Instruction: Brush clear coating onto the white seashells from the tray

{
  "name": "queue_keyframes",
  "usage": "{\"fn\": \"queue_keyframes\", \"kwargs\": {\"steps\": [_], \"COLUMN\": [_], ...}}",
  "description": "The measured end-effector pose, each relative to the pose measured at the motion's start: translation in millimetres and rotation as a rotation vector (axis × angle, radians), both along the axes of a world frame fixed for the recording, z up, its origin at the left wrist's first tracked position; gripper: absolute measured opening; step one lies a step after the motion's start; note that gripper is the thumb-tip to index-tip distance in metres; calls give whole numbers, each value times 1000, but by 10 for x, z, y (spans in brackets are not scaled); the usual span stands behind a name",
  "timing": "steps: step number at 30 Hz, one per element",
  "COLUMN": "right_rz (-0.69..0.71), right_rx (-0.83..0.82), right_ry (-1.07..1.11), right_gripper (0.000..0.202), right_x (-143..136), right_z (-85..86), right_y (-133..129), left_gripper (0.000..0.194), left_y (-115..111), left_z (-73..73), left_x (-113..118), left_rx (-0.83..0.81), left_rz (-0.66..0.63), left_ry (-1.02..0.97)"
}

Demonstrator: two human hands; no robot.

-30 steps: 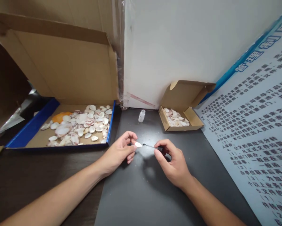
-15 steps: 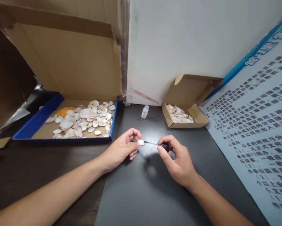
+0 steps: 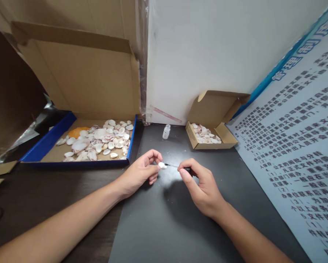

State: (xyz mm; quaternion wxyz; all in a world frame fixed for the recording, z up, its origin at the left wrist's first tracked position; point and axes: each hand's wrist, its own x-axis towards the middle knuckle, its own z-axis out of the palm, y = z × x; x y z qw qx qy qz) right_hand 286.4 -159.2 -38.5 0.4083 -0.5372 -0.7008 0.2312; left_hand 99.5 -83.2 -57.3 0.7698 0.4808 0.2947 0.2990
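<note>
Between the thumb and fingers of my left hand is a small white seashell. My right hand is closed round the black handle of a thin brush, whose dark tip meets or nearly touches the shell's right edge. Both hands are held above the grey mat. A little beyond them stands a small clear glass bottle, upright and without a cap, with whitish contents or walls.
At the left lies an open blue-edged cardboard box with many shells and an orange piece. A smaller open cardboard box of shells stands at the back right. A printed board leans along the right; a white panel rises behind.
The view has shifted slightly, so things sit a bit further left or right. My right hand has come marginally nearer my left; both grips are unchanged.
</note>
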Motion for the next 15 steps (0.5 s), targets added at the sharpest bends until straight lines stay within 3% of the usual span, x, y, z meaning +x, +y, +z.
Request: {"fn": "queue_keyframes", "kwargs": {"steps": [8, 15], "right_rz": [53, 72], "right_rx": [-68, -117], "right_ry": [64, 131], "right_gripper": [12, 16], "right_x": [48, 49], "right_z": [-122, -74], "right_y": [-62, -28], "left_gripper": [25, 23], "left_y": [16, 23], "left_z": [-13, -9], "left_x": [50, 49], "left_rx": [25, 21], "left_rz": [27, 54], "left_ry": [8, -2]}}
